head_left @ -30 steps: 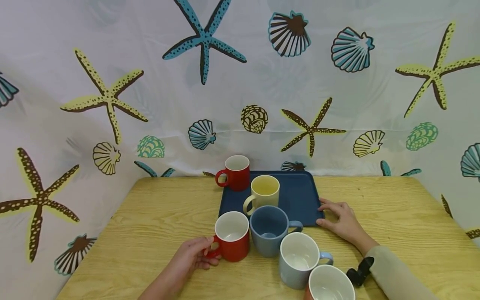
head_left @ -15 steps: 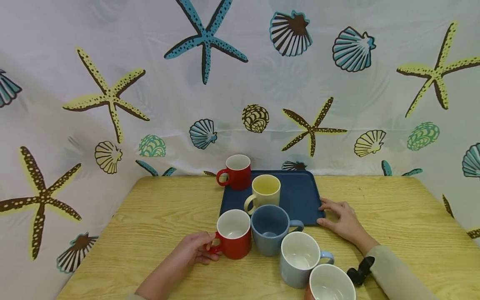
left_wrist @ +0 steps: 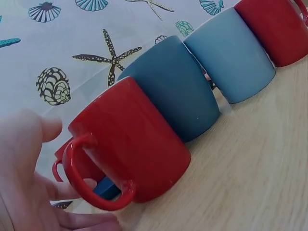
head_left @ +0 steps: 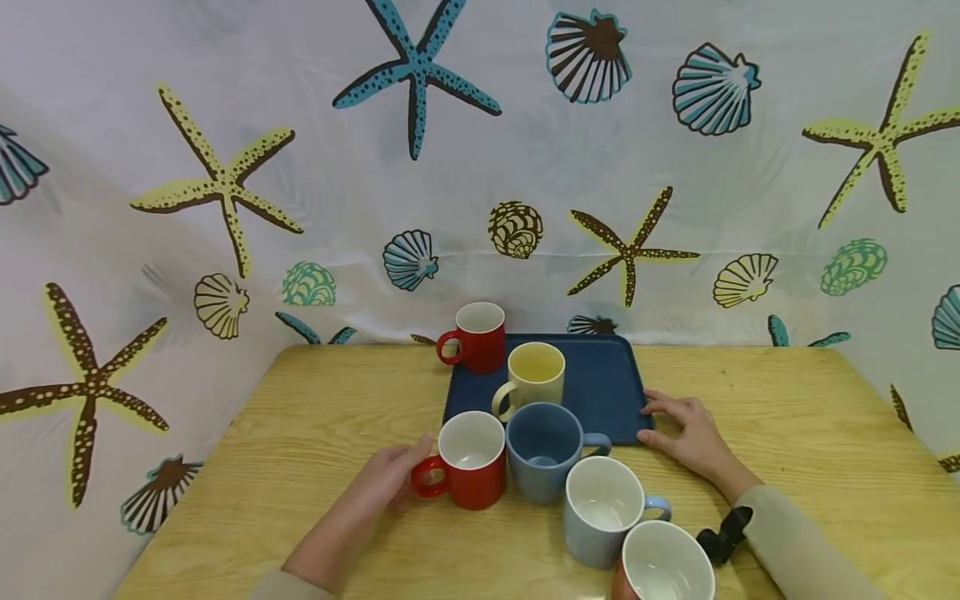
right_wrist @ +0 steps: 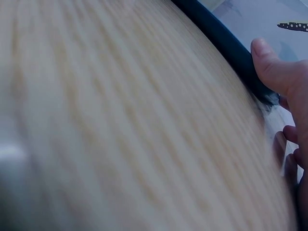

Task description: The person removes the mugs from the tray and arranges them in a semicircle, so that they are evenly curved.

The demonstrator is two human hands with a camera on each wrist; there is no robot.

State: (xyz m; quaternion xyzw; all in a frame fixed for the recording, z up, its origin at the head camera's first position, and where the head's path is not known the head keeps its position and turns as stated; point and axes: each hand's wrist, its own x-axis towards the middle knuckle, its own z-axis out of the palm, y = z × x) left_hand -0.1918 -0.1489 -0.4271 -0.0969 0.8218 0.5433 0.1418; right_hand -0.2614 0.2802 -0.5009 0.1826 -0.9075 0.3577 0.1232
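In the head view my left hand [head_left: 386,475] is beside the handle of the near red mug [head_left: 476,475]. The left wrist view shows the thumb away from the handle, with a fingertip visible through its loop. That mug stands upright, white inside, by the front edge of the dark blue tray [head_left: 603,392]. My right hand [head_left: 686,429] holds the tray's right edge near the front corner, thumb and forefinger at the rim. On the tray are a far red mug [head_left: 483,342] and a cream mug [head_left: 542,385]. A blue mug [head_left: 542,475] stands close against the near red mug.
A pale blue mug [head_left: 588,533] and a red-sided, white-inside mug [head_left: 667,567] continue the diagonal row toward the front. My right forearm lies to their right, with a black wrist device [head_left: 726,533]. Behind the wooden table [head_left: 345,392] hangs a sea-print curtain [head_left: 450,200].
My left fingers have come off the near red mug's handle, and the hand has drawn slightly forward and left of it. The right hand stays at the tray. The whole head view has shifted slightly.
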